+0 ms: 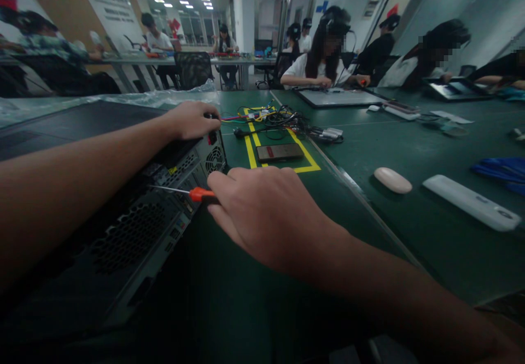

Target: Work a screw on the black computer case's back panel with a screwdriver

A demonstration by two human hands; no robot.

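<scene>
A black desktop computer case (pixel 135 254) lies on its side at the left, its back panel turned toward me. My right hand (pixel 266 216) is closed around the handle of a screwdriver (pixel 200 194), orange where it shows. The thin shaft points left, and its tip meets or comes very near the back panel beside the expansion slots. My left hand (pixel 194 121) lies over the far top corner of the case, fingers curled over its edge near the power supply fan. Whatever may be under those fingertips is hidden.
Beyond the case, a bundle of cables (pixel 287 118) and a phone (pixel 279 152) lie by yellow tape on the green table (pixel 328 205). At right are a pale oval case (pixel 392 180) and a long white device (pixel 471 202). Several people work farther back.
</scene>
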